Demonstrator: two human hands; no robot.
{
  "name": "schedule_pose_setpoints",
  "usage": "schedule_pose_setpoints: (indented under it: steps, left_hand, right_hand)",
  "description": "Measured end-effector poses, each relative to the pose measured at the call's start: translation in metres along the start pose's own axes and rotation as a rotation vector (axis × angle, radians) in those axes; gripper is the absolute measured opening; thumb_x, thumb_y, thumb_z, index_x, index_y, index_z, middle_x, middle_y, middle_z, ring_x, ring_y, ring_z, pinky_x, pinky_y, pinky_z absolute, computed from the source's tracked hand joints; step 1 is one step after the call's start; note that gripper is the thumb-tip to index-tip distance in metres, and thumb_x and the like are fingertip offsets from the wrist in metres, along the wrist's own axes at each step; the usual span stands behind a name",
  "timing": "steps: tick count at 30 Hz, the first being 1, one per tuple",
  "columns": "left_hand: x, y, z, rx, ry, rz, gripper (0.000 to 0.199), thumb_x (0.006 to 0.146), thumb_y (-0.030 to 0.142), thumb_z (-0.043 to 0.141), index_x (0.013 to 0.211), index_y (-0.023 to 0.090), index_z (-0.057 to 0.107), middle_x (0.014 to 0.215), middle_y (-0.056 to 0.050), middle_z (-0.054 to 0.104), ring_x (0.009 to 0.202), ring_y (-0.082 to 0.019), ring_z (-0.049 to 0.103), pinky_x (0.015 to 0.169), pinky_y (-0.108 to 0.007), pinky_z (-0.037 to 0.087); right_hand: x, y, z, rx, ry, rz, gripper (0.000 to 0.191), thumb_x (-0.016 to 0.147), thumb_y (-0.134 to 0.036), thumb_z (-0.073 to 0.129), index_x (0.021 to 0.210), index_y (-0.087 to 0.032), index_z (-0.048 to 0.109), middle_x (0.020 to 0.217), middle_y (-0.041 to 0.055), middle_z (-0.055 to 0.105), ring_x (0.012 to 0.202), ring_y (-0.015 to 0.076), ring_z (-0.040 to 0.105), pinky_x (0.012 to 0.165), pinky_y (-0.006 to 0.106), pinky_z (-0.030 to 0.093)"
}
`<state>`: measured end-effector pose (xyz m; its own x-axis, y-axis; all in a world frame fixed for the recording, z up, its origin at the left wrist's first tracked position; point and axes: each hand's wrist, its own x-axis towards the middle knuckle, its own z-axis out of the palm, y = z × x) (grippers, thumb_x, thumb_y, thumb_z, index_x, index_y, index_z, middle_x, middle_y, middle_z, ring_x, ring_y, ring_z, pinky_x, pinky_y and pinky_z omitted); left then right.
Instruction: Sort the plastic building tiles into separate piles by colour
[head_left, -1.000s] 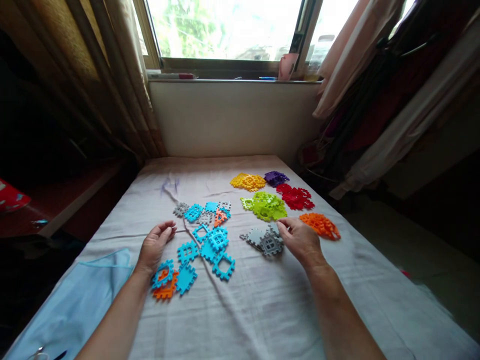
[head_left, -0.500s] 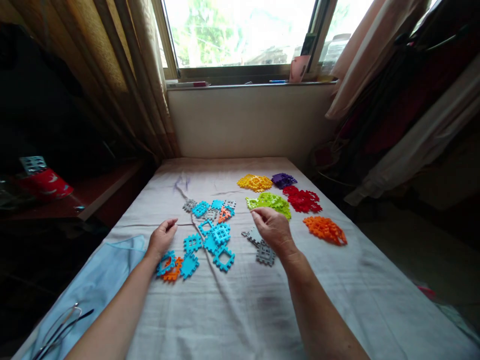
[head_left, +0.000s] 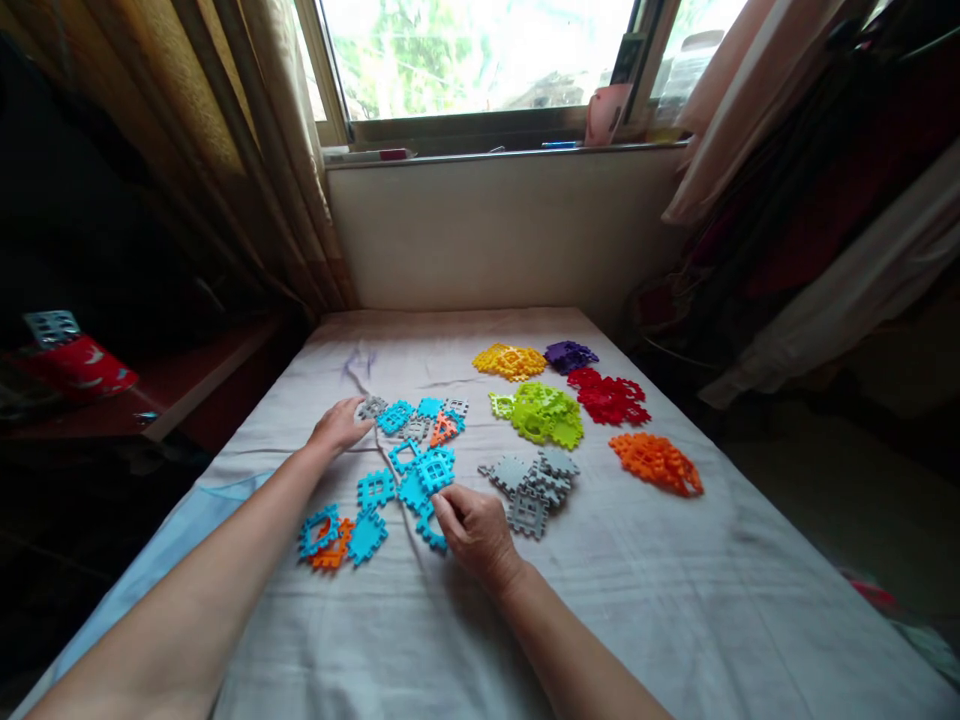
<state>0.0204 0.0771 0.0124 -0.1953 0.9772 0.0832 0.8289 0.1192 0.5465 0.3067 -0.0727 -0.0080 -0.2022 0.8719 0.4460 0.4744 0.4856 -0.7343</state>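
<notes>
My left hand (head_left: pixel 341 424) reaches to the far left of the mixed tiles, its fingers closed at a grey interlocking plastic tile (head_left: pixel 372 407). My right hand (head_left: pixel 478 532) is curled, thumb and forefinger together, over the right edge of a blue frame tile (head_left: pixel 430 530) that it partly covers. Whether anything is between those fingers is hidden. Around the hands lie blue tiles (head_left: pixel 367 537), an orange tile (head_left: pixel 334 548) and an orange triangular piece (head_left: pixel 443 430). To the right of my right hand is a pile of grey tiles (head_left: pixel 529 512).
Sorted piles lie on the right: yellow (head_left: pixel 509 362), purple (head_left: pixel 570 356), green (head_left: pixel 546 414), red (head_left: pixel 609 399) and orange (head_left: pixel 657 463). A light blue cloth (head_left: pixel 217 515) lies at the left edge of the sheet-covered surface (head_left: pixel 420 650). A window sill (head_left: pixel 465 156) stands beyond.
My right hand has moved left and nearer from the green and grey piles to the blue tiles. More grey tiles are now visible in their pile. My left hand has moved forward to the grey tile.
</notes>
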Motion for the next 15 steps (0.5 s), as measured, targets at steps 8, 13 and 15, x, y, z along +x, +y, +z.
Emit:
schedule_pose_setpoints:
  steps: [8,13,15]
  left_hand:
    - [0.012,-0.001,0.008,0.047,-0.045,-0.001,0.04,0.056,0.035,0.076,0.095,0.026,0.073,0.104,-0.006,0.075,0.105,-0.03,0.066,0.091,-0.033,0.047]
    - [0.008,0.01,-0.002,-0.018,-0.008,-0.068,0.056,0.061,0.039,0.074,0.113,0.019,0.069,0.112,-0.012,0.072,0.1,-0.03,0.068,0.087,-0.037,0.051]
    - [-0.004,0.027,0.0,-0.076,-0.002,-0.038,0.064,0.064,0.043,0.074,0.122,0.019,0.065,0.118,-0.012,0.07,0.103,-0.028,0.067,0.09,-0.035,0.051]
  right_hand:
    - [-0.014,-0.001,-0.012,0.078,0.031,-0.002,0.049,0.095,-0.037,0.046,0.051,-0.022,0.029,0.044,-0.0056,0.034,0.042,0.0067,0.031,0.046,0.023,0.024]
    - [-0.014,-0.001,-0.008,0.154,-0.026,-0.004,0.051,0.094,-0.04,0.044,0.05,-0.021,0.025,0.044,-0.006,0.027,0.041,0.0061,0.028,0.045,0.023,0.021]
    - [-0.012,0.0,-0.009,0.163,0.0,0.01,0.053,0.095,-0.041,0.042,0.049,-0.022,0.024,0.043,-0.0058,0.026,0.04,0.0063,0.026,0.045,0.023,0.021]
